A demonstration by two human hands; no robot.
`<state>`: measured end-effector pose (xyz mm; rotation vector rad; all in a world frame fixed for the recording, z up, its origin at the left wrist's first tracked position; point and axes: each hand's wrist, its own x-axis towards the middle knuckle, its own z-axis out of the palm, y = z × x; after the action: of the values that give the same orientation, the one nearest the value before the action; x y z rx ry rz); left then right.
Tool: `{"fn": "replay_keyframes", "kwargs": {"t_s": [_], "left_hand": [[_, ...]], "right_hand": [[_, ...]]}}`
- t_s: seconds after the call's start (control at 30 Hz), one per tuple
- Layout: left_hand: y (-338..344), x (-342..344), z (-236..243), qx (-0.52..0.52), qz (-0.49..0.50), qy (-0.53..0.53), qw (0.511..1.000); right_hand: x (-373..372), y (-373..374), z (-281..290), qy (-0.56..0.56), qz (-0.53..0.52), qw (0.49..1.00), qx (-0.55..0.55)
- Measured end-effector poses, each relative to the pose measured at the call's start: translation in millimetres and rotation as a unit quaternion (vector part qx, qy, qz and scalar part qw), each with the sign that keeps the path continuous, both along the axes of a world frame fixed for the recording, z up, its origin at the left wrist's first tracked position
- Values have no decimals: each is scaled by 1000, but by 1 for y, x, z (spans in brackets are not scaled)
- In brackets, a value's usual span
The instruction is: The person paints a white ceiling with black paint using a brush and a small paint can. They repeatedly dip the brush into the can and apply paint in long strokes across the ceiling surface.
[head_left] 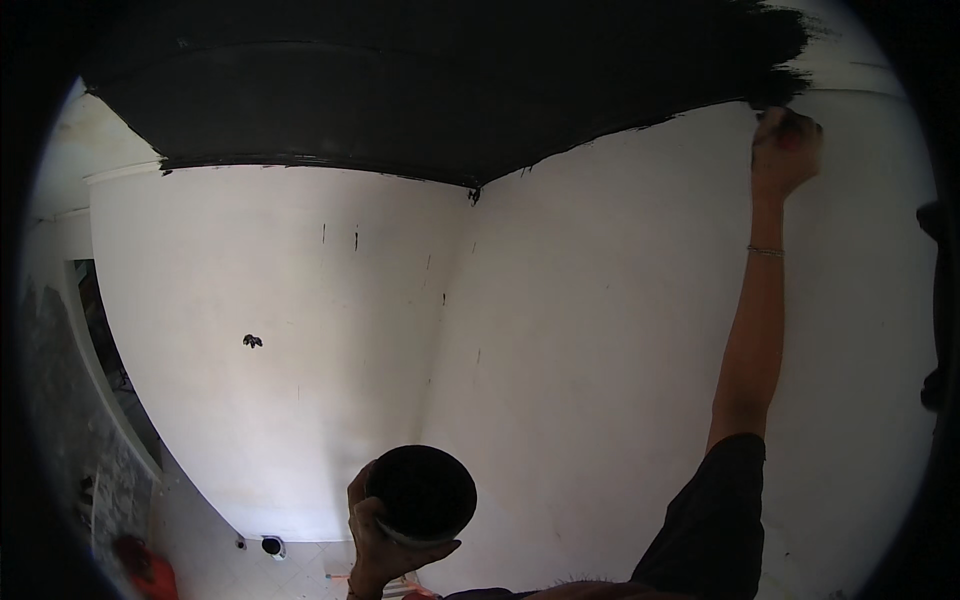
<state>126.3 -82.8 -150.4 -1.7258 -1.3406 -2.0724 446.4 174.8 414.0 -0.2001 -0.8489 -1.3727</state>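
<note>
Stretched up to the right, my right hand (788,150) is closed around a paintbrush (772,103), mostly hidden by the fingers and somewhat blurred. Its dark tip is at the edge of the black-painted ceiling (420,90), where ragged strokes end against white. Low in the middle, my left hand (375,540) grips a round tub (420,495) from its left side and underneath. The inside of the tub looks black, and how full it is cannot be made out.
Two white walls (590,330) meet in a corner, with black drips. Dark wire ends (253,341) stick out of the left wall. Far below stand a small bucket (273,547) and a person in red (150,570). Orange ladder-like parts (410,586) show beneath my left hand.
</note>
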Motion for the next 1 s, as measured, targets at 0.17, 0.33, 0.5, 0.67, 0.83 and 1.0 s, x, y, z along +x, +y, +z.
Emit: {"fn": "replay_keyframes", "kwargs": {"t_s": [0.17,0.33,0.5,0.67,0.83,1.0], "left_hand": [[3,0,1,-16,-11,4,1000],[6,1,-1,-15,-27,-6,1000],[11,2,-4,-20,-26,-14,999],[13,1,-2,-27,3,-6,1000],[18,1,2,-7,6,-8,1000],[24,1,1,12,2,-1,1000]], "right_hand": [[-6,3,-1,-123,331,933,-73],[-4,-3,2,-48,89,994,-35],[1,-5,11,17,135,987,84],[-8,12,0,-62,134,987,-59],[4,-5,9,7,136,985,109],[-11,-5,9,-31,93,995,-25]]}}
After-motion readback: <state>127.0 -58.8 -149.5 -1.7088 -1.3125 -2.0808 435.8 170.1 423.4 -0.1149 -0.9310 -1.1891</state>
